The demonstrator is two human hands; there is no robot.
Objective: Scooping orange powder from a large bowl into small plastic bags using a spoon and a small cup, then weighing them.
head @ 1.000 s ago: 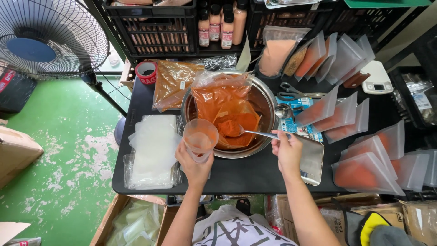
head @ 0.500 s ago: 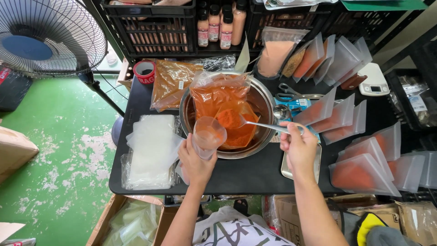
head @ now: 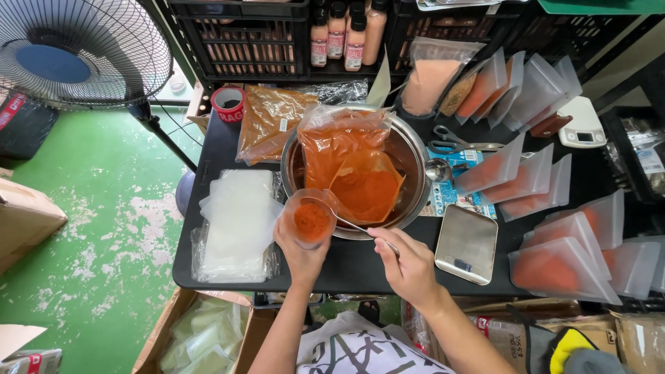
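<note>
My left hand (head: pixel 302 253) grips a small clear pouch (head: pixel 309 219) held open in front of a steel bowl (head: pixel 414 156). Red powder lies in the pouch. My right hand (head: pixel 409 266) holds a metal spoon (head: pixel 350 223) by its handle, with the spoon's head inside the pouch mouth. In the bowl sits a large open bag of red-orange powder (head: pixel 355 166).
A stack of empty clear pouches (head: pixel 237 221) lies left of the bowl. A small steel scale (head: pixel 466 244) sits to the right, beside several filled pouches (head: pixel 560 262). Scissors (head: pixel 460 146), a tape roll (head: pixel 228 104), a fan (head: pixel 76 48) and bottle crates (head: pixel 242 41) surround the black table (head: pixel 360 266).
My right hand swung the spoon from the bag in the bowl over to the pouch and emptied powder into it. The scale, earlier behind that hand, now shows fully.
</note>
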